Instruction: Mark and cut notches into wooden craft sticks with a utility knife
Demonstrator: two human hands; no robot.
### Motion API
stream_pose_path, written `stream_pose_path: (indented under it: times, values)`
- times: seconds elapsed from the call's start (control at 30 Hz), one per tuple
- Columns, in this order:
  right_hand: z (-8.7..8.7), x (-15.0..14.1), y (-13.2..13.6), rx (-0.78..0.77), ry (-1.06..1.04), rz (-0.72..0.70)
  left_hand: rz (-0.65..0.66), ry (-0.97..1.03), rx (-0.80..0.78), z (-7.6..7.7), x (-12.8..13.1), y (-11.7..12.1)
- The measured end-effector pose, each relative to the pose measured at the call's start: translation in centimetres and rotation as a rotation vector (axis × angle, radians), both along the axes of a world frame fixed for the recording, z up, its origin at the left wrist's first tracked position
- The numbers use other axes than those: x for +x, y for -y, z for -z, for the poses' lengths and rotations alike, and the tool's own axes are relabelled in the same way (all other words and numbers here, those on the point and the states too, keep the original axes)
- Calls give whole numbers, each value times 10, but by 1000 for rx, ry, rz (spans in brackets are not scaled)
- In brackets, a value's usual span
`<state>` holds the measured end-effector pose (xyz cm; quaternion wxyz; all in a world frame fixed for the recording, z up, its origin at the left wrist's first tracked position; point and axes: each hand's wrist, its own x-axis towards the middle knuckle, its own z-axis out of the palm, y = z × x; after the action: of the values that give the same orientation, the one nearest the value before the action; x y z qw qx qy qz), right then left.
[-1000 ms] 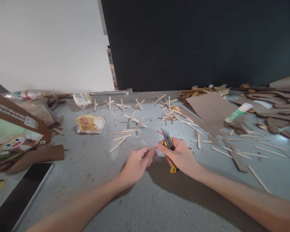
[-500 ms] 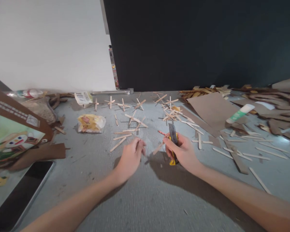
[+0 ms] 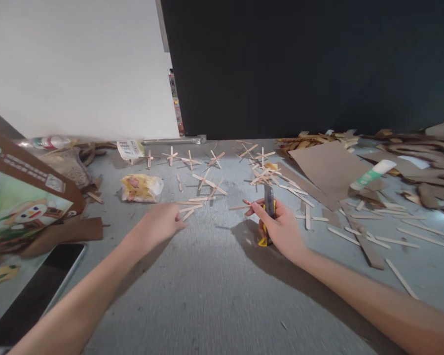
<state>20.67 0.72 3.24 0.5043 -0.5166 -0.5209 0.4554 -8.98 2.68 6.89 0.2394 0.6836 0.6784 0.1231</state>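
My right hand (image 3: pixel 279 229) is closed around a yellow and grey utility knife (image 3: pixel 269 199), held upright above the grey floor (image 3: pixel 222 296). Its fingertips also pinch a thin wooden stick (image 3: pixel 239 207) that points left. My left hand (image 3: pixel 159 224) is stretched out to the left, palm down, holding nothing I can see. Its fingertips touch a few loose wooden sticks (image 3: pixel 188 213) lying on the floor.
Several glued stick crosses (image 3: pixel 207 182) lie near the dark wall. A yellow snack packet (image 3: pixel 142 187) is at back left. Brown cardboard sheets (image 3: pixel 325 167), a green-white glue stick (image 3: pixel 372 175) and loose sticks (image 3: pixel 370 239) fill the right. A printed box (image 3: pixel 25 207) and a black screen (image 3: pixel 33 291) sit left.
My left hand let go of the stick by my right hand and moved left to the loose sticks. My right hand kept the knife and stick and shifted slightly away from me.
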Motion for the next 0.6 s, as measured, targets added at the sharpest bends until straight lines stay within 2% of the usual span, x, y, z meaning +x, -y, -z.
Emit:
stream_pose_path:
  times: [0.13,0.27,0.37,0.43,0.53,0.6]
  values:
    - [3,1,-2,-45,-88,22,52,-157,26,4,14,6]
    - [5,1,-2,-62,-104,3,24,-116,88,4,29,15]
    - [6,0,-1,-71,-98,-6,110,66,72,9,51,22]
    - [6,-1,1,-74,-95,-8,186,273,-2,14,68,27]
    - [5,-3,4,-71,-90,-4,154,529,-136,23,87,32]
    - [4,-4,5,-61,-81,-10,146,607,-147,27,93,35]
